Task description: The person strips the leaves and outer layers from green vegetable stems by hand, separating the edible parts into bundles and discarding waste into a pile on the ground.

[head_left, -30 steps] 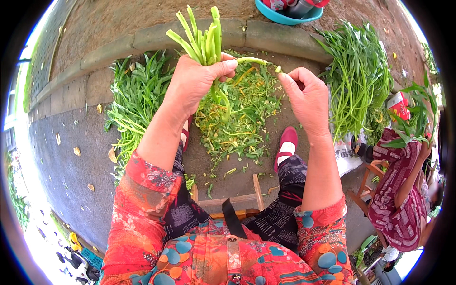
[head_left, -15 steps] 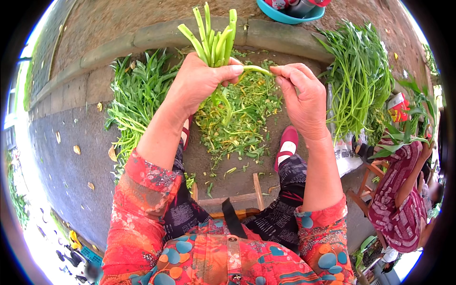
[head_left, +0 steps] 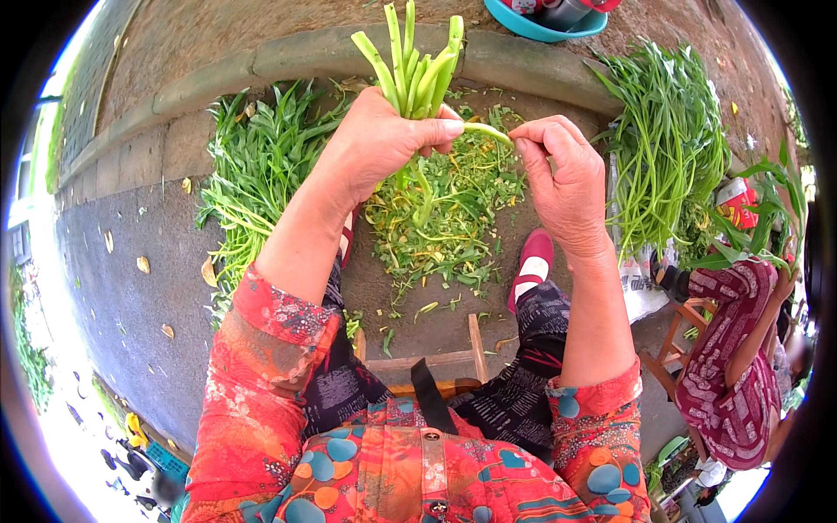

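My left hand (head_left: 377,144) is closed around a bunch of water spinach stems (head_left: 425,80), their cut ends pointing away from me. One bent stem (head_left: 489,132) sticks out sideways by my left thumb. The fingertips of my right hand (head_left: 565,183) pinch its outer end, so it spans the gap between both hands. Below the hands, a heap of torn green and yellowing leaves (head_left: 445,231) covers the ground between my feet. The bunch's lower part is mostly hidden behind my left hand and wrist.
Leafy greens lie in a pile (head_left: 261,166) at left and a larger long-stemmed pile (head_left: 667,148) at right. A stone kerb (head_left: 532,71) runs behind, with a blue basin (head_left: 549,33) beyond. At far right, a co-worker in maroon patterned clothes (head_left: 728,383) holds leafy stalks (head_left: 772,209).
Both hands, with the bunch and the bent stem, have shifted slightly right and away from me. The grip of each hand is the same. The whole view has moved a little.
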Tool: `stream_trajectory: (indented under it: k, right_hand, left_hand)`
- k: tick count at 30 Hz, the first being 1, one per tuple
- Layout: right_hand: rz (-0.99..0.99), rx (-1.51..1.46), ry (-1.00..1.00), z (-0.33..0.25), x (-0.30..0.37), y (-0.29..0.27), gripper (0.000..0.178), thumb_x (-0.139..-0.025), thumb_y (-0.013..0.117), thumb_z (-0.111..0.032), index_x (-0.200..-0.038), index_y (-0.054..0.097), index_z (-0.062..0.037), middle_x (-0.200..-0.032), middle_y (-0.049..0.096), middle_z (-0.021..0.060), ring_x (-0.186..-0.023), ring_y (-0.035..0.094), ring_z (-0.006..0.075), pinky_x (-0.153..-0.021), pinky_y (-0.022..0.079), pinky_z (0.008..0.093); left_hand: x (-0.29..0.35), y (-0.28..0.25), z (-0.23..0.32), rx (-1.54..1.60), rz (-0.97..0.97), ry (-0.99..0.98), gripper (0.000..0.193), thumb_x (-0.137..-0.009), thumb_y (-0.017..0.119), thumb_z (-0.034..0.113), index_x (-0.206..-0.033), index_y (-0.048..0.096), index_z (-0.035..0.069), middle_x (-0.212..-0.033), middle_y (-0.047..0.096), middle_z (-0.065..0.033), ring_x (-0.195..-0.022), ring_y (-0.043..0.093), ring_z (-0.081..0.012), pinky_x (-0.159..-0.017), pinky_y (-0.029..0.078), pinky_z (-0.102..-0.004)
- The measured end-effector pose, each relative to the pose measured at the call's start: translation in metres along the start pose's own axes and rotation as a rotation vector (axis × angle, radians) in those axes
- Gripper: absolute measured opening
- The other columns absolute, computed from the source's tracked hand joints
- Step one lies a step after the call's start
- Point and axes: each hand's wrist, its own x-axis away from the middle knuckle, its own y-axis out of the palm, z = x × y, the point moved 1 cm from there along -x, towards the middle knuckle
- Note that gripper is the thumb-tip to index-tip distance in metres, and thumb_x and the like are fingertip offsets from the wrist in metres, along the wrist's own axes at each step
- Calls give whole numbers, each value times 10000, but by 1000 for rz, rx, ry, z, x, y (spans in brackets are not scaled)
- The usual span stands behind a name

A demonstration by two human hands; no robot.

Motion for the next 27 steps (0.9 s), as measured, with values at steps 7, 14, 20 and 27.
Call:
stream_trajectory:
  k: [7, 14, 20, 27]
  right_hand:
    - [13, -6, 22, 0, 1, 1, 39, -829, 575, -21, -867, 571, -14, -780, 547, 109, -650, 539, 246, -609, 453, 320]
    - [22, -167, 279, 2, 3, 3, 68, -869, 549, -58, -887, 581, -1, -735, 571, 80, -629, 537, 157, -607, 446, 289]
    - [102, -747, 589, 12, 2, 0, 139, -926, 530, -132, -937, 595, -9, -700, 587, 21, -625, 530, 79, -601, 429, 226]
    - [246, -660, 639, 19, 1, -11, 128, -910, 572, -135, -865, 623, -25, -708, 573, -19, -631, 484, 46, -578, 390, 198]
  left_hand:
    - [-1, 2, -4, 18, -37, 24, 256, -790, 743, 182, -938, 661, -9, -754, 638, -46, -690, 575, -118, -655, 461, -261]
    - [0, 3, -3, -37, -75, -3, 230, -797, 740, 178, -901, 645, -3, -757, 634, -39, -701, 575, -122, -668, 457, -266]
    - [-1, 5, -3, 64, -61, 33, 237, -776, 761, 138, -927, 639, 2, -814, 646, -42, -766, 607, -132, -725, 486, -268]
    - [-3, 2, -4, 72, 54, 51, 247, -781, 753, 125, -961, 638, 1, -835, 651, -47, -780, 611, -140, -737, 486, -280]
